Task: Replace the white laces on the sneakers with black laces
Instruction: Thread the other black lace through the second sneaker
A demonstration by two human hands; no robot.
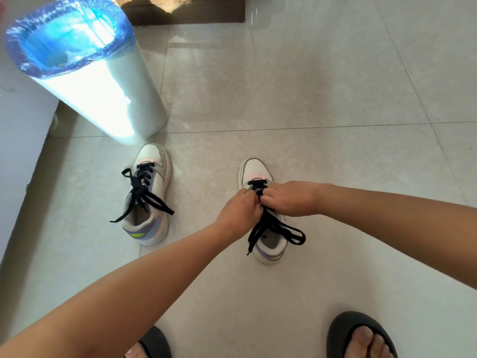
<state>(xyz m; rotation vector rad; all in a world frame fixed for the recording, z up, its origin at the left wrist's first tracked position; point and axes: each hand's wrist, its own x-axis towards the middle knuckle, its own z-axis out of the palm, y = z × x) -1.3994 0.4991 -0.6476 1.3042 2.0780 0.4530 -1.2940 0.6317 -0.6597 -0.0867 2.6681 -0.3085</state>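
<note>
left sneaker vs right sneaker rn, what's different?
The left sneaker stands untouched beside the bin; the right sneaker has both hands on it, left hand and right hand pinching its black lace. The left sneaker's lace lies loose, ends trailing off the side. Shared: same design, black laces, toes pointing away on the floor.

We see a pale, glossy tiled floor (296, 94) carrying everything here. On it stand two sneakers, toes pointing away from us and well apart: the left sneaker (152, 195) just beside a white bin (111, 99) lined with a blue bag, and the right sneaker (265, 228) near the middle. A brown mat (185, 11) lies at the far edge, and two dark slippers (358, 334) rest nearest us.
</note>
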